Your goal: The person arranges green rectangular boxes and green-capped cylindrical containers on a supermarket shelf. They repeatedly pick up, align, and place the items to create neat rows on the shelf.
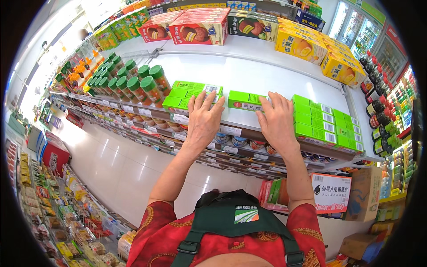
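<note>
My left hand (pixel 205 118) rests its spread fingers over the right ends of green cartons (pixel 186 94) stacked side by side on a white shelf top (pixel 243 63). Further right, my right hand (pixel 278 121) lies palm down with fingers apart. Its fingertips overlap the right end of a single green carton (pixel 245 97), and whether they press on it is hidden. A larger block of green cartons (pixel 315 121) sits just right of that hand. A gap of bare shelf separates the single carton from the left group.
Green-capped shaker jars (pixel 146 88) stand left of the cartons. Red pie boxes (pixel 200 28) and yellow boxes (pixel 302 43) line the back. Dark jars (pixel 377 110) fill the right edge. Below, a white-labelled carton (pixel 330 193) sits by the shelf; packaged snacks (pixel 63 213) occupy the left rack.
</note>
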The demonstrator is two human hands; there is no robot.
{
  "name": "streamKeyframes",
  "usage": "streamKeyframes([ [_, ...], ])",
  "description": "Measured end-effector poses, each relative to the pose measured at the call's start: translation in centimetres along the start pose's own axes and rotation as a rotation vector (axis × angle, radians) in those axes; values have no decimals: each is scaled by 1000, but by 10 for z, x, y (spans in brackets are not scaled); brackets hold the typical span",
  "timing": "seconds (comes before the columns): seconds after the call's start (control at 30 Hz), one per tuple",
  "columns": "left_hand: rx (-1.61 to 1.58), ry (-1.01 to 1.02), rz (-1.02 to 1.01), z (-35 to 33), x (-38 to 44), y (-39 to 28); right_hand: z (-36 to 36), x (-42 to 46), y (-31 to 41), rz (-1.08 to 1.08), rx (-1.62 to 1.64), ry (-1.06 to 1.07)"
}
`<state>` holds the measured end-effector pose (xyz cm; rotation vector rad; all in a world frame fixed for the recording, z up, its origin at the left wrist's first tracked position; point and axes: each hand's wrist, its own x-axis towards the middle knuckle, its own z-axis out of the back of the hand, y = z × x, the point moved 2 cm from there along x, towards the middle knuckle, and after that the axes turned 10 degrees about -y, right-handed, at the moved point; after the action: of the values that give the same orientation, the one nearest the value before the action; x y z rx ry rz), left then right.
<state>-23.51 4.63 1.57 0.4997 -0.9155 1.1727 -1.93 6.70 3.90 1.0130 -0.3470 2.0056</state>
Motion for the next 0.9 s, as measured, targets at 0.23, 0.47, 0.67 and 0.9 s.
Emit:
streamKeyframes([
  [0.23,33,-26,42,-10,2,5,0,-6,6,-35,-58,38],
  [0.47,-244,-73,-86,-3,9,-32,-9,-6,8,-83,-105,-18],
  [0.67,-678,-89,-128,-8,-19,-76,19,-32,17,-81,-41,-267],
  [0.9,-702,19,-121,-16,-16,-136,90,-115,-42,-456,-385,-539],
])
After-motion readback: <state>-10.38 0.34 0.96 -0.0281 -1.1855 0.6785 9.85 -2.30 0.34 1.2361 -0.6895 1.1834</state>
